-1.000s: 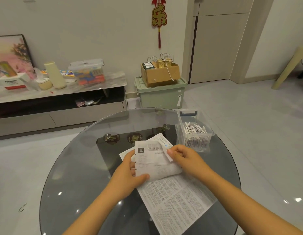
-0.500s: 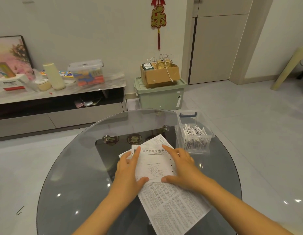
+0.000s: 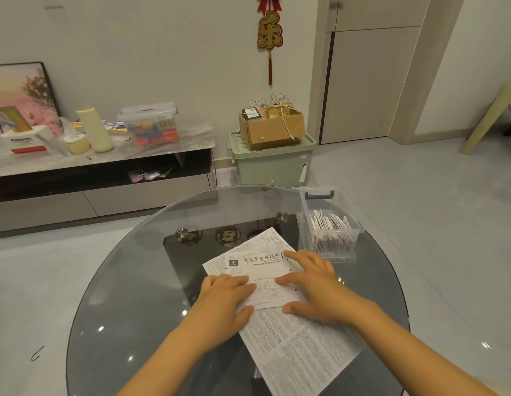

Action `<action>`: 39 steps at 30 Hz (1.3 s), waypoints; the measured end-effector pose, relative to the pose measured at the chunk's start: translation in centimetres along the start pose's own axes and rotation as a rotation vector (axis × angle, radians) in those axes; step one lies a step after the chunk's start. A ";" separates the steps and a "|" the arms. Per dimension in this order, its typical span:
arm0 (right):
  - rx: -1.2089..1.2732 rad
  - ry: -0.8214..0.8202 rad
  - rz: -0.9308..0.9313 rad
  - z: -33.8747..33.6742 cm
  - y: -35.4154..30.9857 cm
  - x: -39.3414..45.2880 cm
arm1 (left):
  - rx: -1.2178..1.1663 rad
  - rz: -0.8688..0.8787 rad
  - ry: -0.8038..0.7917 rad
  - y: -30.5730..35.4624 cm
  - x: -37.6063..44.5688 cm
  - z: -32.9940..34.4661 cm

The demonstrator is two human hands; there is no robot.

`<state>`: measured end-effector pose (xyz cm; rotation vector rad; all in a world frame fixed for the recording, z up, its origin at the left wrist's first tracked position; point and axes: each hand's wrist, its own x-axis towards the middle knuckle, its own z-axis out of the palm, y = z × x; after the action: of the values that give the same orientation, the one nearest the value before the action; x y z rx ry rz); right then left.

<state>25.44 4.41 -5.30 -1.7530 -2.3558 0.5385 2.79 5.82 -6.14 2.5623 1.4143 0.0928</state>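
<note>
A small folded white leaflet with a printed heading lies on top of a large unfolded printed sheet on the round glass table. My left hand lies flat on the leaflet's left edge, fingers straight, thumb along its lower edge. My right hand presses flat on its right side, fingers spread toward the top right corner, thumb at the bottom right corner. Both palms hide part of the two papers.
A clear plastic box with several white sachets stands on the table, just beyond my right hand. Past the table are a low TV cabinet with clutter, a green storage bin bearing a cardboard box, and open floor at the right.
The leaflet was held up and folded in both hands; now it lies flat on the big sheet. Both hands have flattened onto it, and my left hand has slid down its left edge.
</note>
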 end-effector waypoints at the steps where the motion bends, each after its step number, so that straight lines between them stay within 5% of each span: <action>1: -0.015 0.000 -0.021 0.1 -0.1 0.0 | 0.023 0.004 -0.002 0.1 0.1 0.0; 15: -0.097 0.091 -0.157 0.2 -1.1 0.1 | -0.020 -0.003 0.129 0.9 0.4 0.1; 23: -0.123 0.187 -0.219 0.8 -1.7 0.0 | -0.312 -0.097 0.252 0.0 0.6 0.9; 30: -0.055 0.304 -0.305 -0.4 -1.8 -0.4 | -0.373 0.011 0.085 -0.1 -0.5 -0.7; 39: 0.164 0.357 -0.079 0.4 -1.9 0.5 | -0.506 -0.175 0.193 0.8 -0.2 -0.5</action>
<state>23.47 4.32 -4.97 -1.5310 -2.0625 0.3596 3.28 5.26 -5.43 2.0523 1.4461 0.6012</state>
